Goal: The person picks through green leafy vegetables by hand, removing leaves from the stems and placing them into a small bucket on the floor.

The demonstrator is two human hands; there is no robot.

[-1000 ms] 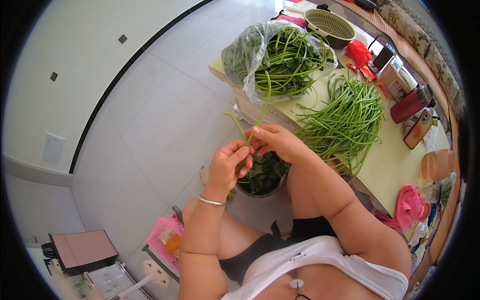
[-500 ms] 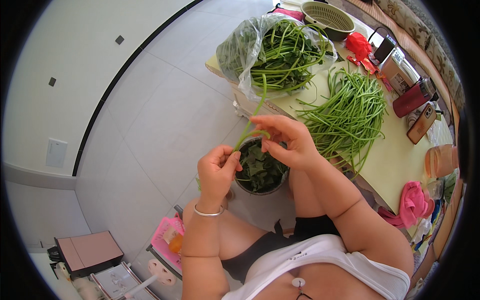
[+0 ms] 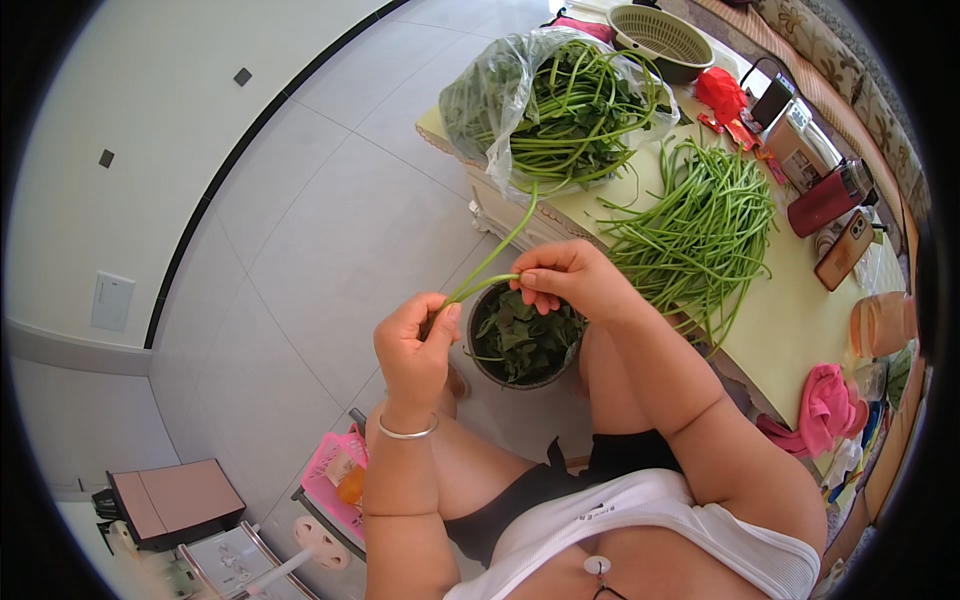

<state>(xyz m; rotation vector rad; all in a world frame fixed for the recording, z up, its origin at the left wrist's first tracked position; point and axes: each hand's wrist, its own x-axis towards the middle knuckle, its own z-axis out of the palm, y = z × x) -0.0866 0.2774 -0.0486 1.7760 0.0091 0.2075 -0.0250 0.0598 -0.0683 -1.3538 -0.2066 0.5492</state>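
My left hand, with a silver bangle at its wrist, is closed around the lower ends of green leafy-vegetable stems. Two stems fork out of that grip: one slants up toward the bagged greens, the other runs across to my right hand. Thumb and fingers of the right hand pinch this second stem near its tip. Below both hands, between my knees, stands a round dark bin holding torn green leaves. A heap of bare green stems lies on the table to the right.
The pale yellow table also bears a clear plastic bag of leafy stems, a strainer basket, a maroon flask, a phone and a pink cloth. A pink basket stands at my left.
My left hand has shifted slightly left and down. The fingers of my right hand have closed on the shorter stem, which is now drawn straighter between the hands; the longer stem has tilted right.
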